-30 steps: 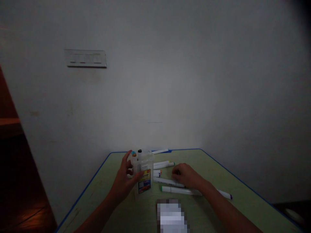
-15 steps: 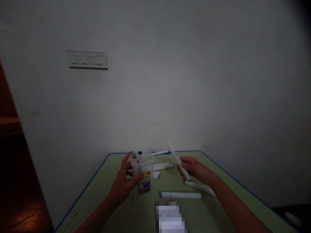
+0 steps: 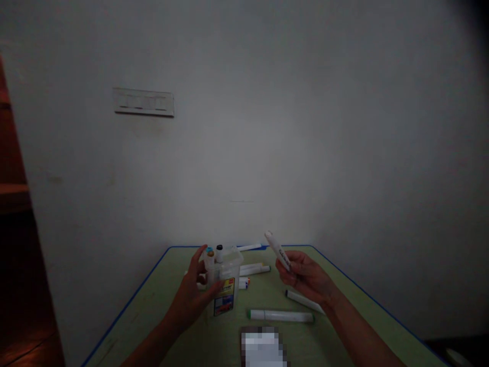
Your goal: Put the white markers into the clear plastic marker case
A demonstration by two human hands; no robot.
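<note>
Above the green table (image 3: 160,290), a white marker (image 3: 277,252) points up and away, pinched at its lower end by the right hand (image 3: 305,278). The left hand (image 3: 194,295) grips the side of a clear plastic case (image 3: 226,278) that stands upright with two markers already in it. Keeping the case steady and the pen upright would suit slotting it in cleanly. The case stands left of the held pen, near but apart. Loose markers (image 3: 280,315) lie between and in front.

head cam, faces fwd/down at green table (image 3: 344,285) by wall; dim, prob near.
</note>
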